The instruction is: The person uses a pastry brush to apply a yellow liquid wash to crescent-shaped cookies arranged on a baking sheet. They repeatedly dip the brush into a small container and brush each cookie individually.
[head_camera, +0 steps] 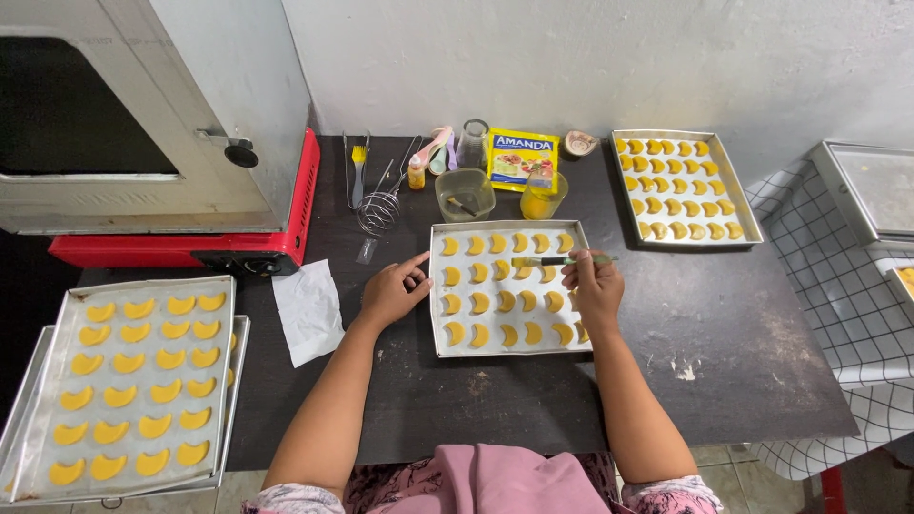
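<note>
A thin brush (pixel 557 260) is pinched in the closed right hand (pixel 595 288) over crescent cookies (pixel 505 303) on the centre tray (pixel 437 286), steadied by the loosely curled left hand (pixel 392 293); soft shapes could be smeared by heavy strokes.

A dark worktable (pixel 724 352) stands against a white plastered wall (pixel 590 57), with a chequered cloth (pixel 828 276) to its right and pale floor tiles (pixel 733 457) beneath.

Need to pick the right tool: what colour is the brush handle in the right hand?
Green, on the thin pastry brush held by the right hand; head view.
</note>
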